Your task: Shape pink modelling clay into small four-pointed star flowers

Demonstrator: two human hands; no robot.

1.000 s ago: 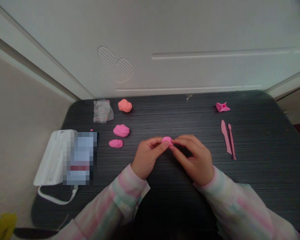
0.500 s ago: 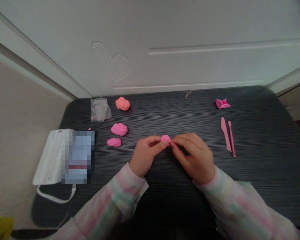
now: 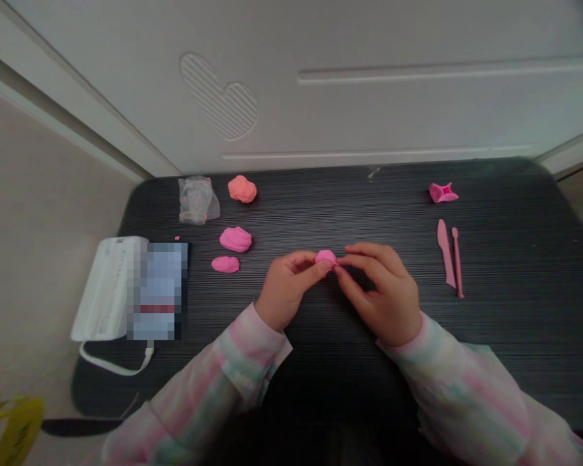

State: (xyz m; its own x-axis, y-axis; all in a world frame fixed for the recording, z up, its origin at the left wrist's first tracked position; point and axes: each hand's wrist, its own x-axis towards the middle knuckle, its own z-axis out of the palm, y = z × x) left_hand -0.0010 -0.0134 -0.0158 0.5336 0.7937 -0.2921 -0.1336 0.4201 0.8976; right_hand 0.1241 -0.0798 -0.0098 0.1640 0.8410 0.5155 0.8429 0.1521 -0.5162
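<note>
Between the thumb and fingers of my left hand (image 3: 289,285) is a small rounded piece of pink modelling clay (image 3: 326,258), held above the dark table. My right hand (image 3: 381,291) pinches the clay's right edge with thumb and index finger, its other fingers lifted apart. To the left lie a larger pink clay lump (image 3: 236,239), a smaller pink clay lump (image 3: 225,264) and an orange clay lump (image 3: 242,189). A folded pink clay shape with pointed tips (image 3: 443,193) sits at the back right. Below it are a pink plastic knife (image 3: 445,252) and a thin pink modelling stick (image 3: 457,262).
A crumpled clear plastic bag (image 3: 197,200) lies at the back left. Nearer are a white power bank (image 3: 107,288), a blurred-out phone (image 3: 158,291) and a white cable (image 3: 116,367). The table (image 3: 330,200) meets a white panel (image 3: 369,110) at the back.
The middle and other fingers of my right hand have lifted and spread, while its pinch stays at the clay's edge. The whole view has shifted slightly, with table things appearing higher and further right.
</note>
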